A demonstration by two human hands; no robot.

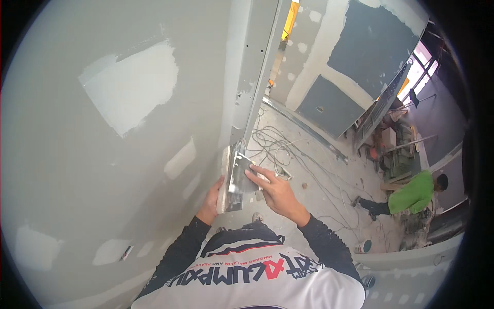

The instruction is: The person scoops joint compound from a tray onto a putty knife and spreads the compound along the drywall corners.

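Observation:
My left hand (209, 202) is wrapped round a long, narrow mud pan (225, 183), its pale edge crusted with compound, held upright close to the grey wall. My right hand (279, 194) grips a wide putty knife (244, 172), with fingers stretched along its dark blade. White compound clings to the blade, which overlaps the pan; its handle is mostly hidden by my hand. Left of my hands, the grey wall panel (128, 180) carries several smooth white patches, the largest a broad filled patch (136, 82). A metal door-frame post (246, 67) rises just beyond the pan.
Loose cables (275, 144) tangle across the dusty floor beyond my hands, beside a long metal track (309, 129). A partly coated board wall (334, 56) stands farther off. On the right, a person in a green shirt (411, 193) bends near piled materials. A bucket (364, 246) stands lower right.

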